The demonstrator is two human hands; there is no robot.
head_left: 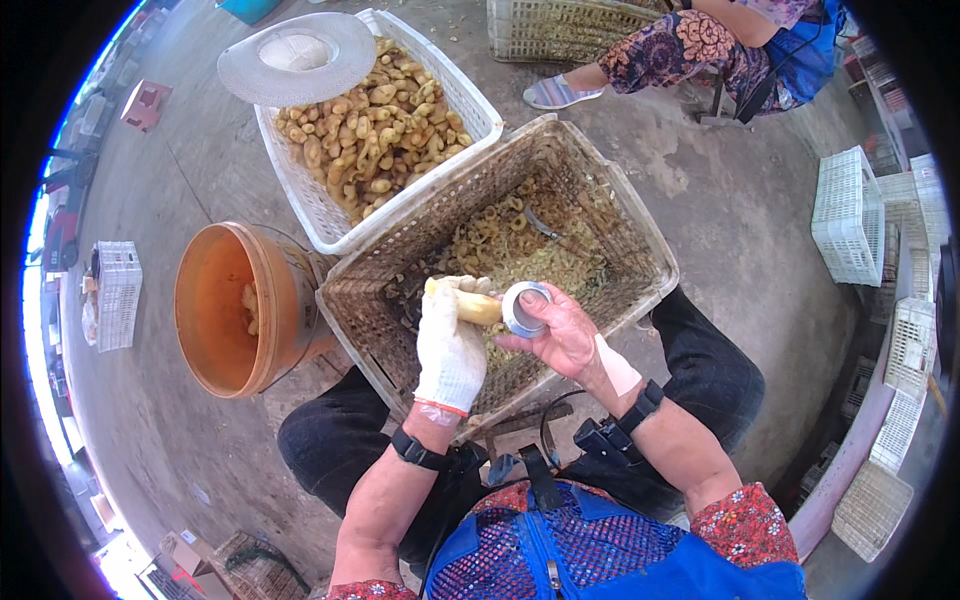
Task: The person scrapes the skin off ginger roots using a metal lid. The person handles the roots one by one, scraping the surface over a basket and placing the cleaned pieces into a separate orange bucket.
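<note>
My left hand (448,345), in a white knit glove, grips an elongated pale-yellow vegetable (479,309) whose exact kind I cannot tell. In my bare right hand (566,338) is a short metal ring (511,312), its wall close against the vegetable's right end; whether they touch is unclear. Both hands are above the near side of a dirty plastic crate (655,240) between my knees. Peelings and ring-shaped scraps (490,235) lie in its bottom, along with a curved blade (541,224).
Beyond the crate stands a white crate (485,128) heaped with yellow-brown vegetables (375,135), a broad hat (235,68) over its far corner. An orange bucket (205,345) is at left, with a few pale pieces inside. Another person (665,50) sits far right; stacked crates (845,215) line the right.
</note>
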